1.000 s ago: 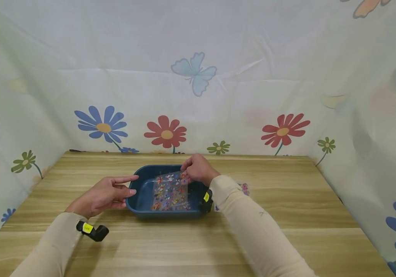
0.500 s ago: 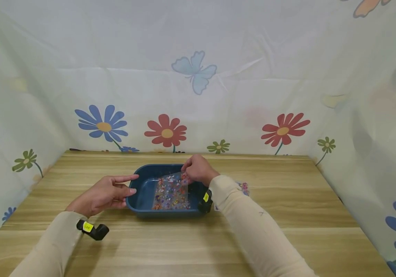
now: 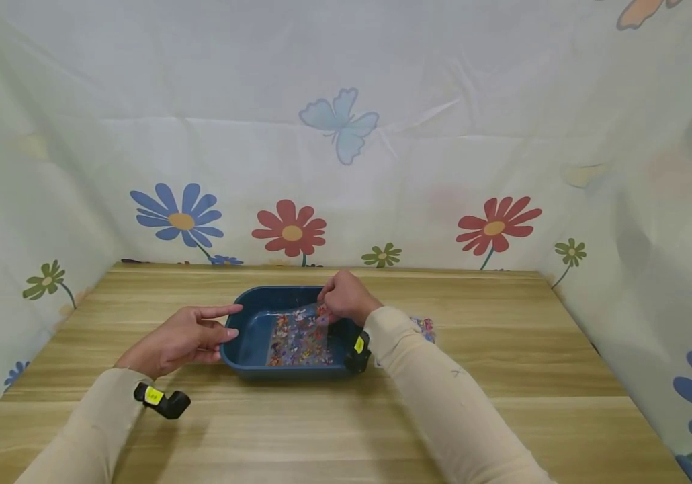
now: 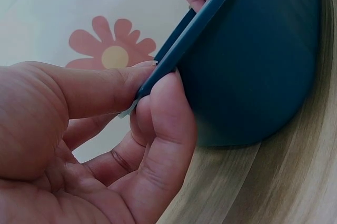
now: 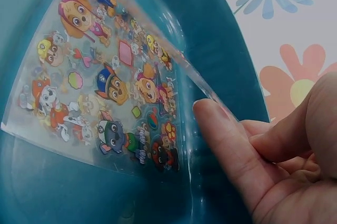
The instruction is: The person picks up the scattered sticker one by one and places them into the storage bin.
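Note:
A dark blue plastic tub [image 3: 291, 375] with rounded corners sits on the wooden table. My left hand [image 3: 183, 341] pinches its left rim between thumb and fingers, as the left wrist view shows close up on the tub wall [image 4: 253, 71]. Inside the tub lies a clear sticker sheet [image 3: 299, 341] with colourful cartoon dogs. At its upper right corner my right hand [image 3: 349, 297] pinches it with thumb and fingers. In the right wrist view the sticker sheet [image 5: 110, 87] slants, its edge lifted toward the right fingertips.
More colourful printed sheets [image 3: 426, 328] lie on the table right of the tub, partly hidden behind the right sleeve [image 3: 443, 383]. A flowered cloth [image 3: 340, 188] hangs behind and at both sides of the table [image 3: 273, 430].
The sticker sheet has tilted and sunk slightly lower in the tub, its upper edge now sloping more. Both hands stay nearly where they were.

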`<action>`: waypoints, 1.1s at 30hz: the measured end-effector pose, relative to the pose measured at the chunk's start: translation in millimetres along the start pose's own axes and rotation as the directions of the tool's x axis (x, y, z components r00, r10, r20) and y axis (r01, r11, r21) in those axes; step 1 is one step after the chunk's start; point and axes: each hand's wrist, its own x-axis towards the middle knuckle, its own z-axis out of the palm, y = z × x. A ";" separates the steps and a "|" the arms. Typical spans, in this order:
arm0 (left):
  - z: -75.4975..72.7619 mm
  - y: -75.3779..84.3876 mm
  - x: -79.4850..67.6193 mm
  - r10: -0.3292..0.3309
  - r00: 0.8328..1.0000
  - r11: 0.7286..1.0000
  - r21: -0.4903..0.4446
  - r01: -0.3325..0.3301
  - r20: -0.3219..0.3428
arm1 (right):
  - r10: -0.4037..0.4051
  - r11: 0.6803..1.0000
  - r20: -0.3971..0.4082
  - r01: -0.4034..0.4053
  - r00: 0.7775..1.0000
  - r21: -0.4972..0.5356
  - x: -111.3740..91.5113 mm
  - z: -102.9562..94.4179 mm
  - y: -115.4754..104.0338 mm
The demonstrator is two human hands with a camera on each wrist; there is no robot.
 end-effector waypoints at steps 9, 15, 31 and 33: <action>-1.0 0.8 0.7 -0.007 1.000 1.000 0.002 0.007 -0.012 | 0.018 0.999 0.017 -0.019 1.000 0.029 0.6 1.0 -0.3; -1.6 -0.2 1.6 -0.003 1.000 1.000 0.002 0.003 -0.006 | 0.020 0.998 0.026 -0.022 0.999 0.063 0.7 1.8 0.2; -3.7 -0.1 2.4 0.007 1.000 1.000 0.009 -0.007 0.003 | 0.043 0.999 -0.018 -0.043 0.999 -0.011 0.0 2.2 -1.0; -3.6 -0.3 2.5 0.008 1.000 1.000 0.011 -0.009 0.007 | 0.049 0.999 -0.019 -0.050 0.999 -0.017 0.6 2.5 -0.4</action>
